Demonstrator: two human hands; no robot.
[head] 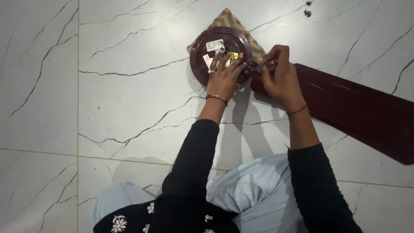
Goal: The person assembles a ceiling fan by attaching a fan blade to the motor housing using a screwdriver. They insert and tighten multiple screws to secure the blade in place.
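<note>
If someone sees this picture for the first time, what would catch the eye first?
Most striking is the round maroon fan motor at the top centre, lying on a patterned cloth on the white marble floor. The left hand rests on the motor, while the right hand works at the spot where a long maroon fan blade, stretching to the right, meets the motor.

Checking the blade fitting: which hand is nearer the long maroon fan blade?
Right hand: it sits on the fan blade at its inner end. The left hand rests on the round motor housing.
</note>
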